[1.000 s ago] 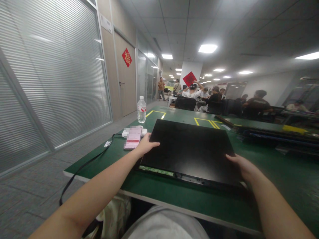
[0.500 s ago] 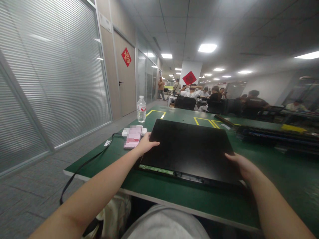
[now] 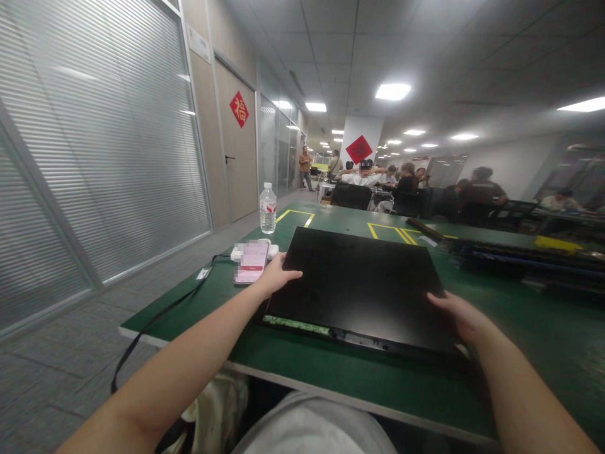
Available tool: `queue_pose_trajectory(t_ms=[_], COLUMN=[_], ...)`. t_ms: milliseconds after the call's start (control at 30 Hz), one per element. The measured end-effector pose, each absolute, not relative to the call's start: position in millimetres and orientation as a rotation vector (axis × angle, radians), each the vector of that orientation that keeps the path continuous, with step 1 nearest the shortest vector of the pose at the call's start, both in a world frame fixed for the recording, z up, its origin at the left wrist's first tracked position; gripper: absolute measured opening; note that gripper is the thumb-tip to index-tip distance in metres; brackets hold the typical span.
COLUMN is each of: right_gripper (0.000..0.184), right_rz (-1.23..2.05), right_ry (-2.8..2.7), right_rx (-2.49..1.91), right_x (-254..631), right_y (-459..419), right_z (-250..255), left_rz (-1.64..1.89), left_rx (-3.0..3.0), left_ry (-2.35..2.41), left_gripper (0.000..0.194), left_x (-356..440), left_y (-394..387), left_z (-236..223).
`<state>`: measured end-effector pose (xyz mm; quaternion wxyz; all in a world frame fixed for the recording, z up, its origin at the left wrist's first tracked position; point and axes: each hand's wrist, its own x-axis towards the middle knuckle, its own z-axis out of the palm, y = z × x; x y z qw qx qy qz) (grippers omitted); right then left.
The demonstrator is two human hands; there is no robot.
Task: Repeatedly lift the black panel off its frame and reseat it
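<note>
A flat black display panel (image 3: 359,284) lies tilted a little over the green table (image 3: 302,372), its dark glossy face up. Along its near edge runs an exposed green circuit strip (image 3: 297,325). My left hand (image 3: 278,274) grips the panel's left edge, thumb on top and fingers hidden beneath. On the opposite side, my right hand (image 3: 460,318) holds the right edge in the same way, its thumb on the face. Whether the panel rests on the table or on something under it, I cannot tell.
Left of the panel are a phone (image 3: 252,263), a white adapter (image 3: 272,251) with a black cable (image 3: 161,310), and a water bottle (image 3: 268,211). Several dark panels (image 3: 524,255) are stacked at the right. Yellow tape (image 3: 390,228) marks the table's far part. People sit beyond.
Both hands and the panel stay where they were. In the background, a seated person with raised arms shifts slightly.
</note>
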<state>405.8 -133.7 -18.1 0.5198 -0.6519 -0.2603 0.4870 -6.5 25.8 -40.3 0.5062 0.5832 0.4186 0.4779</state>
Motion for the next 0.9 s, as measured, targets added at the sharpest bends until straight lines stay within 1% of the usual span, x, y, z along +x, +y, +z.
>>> queue_pose_trajectory(t_ms=[167,400,700,900], right_gripper=[0.04,0.04,0.04,0.045], right_rz=[1.146,1.153,1.09,1.086], right_ry=[-0.65,-0.644,-0.614,-0.532], right_rx=[-1.545,-1.503,-1.504,-1.524], right_x=[410,416,410,410], right_y=[-132,-126,-127,-125], right_z=[-22,-31,-24,-23], left_rz=[1.157,1.132,1.149,1.141], left_rx=[1.377,1.364,1.337,1.331], left_ry=[0.966,0.972,0.945,0.897], left_gripper=[0.066,0.067,0.065,0.068], left_x=[-5,-5,-6,-4], left_y=[24,23,20,20], left_z=[-37,-35,-32,-32])
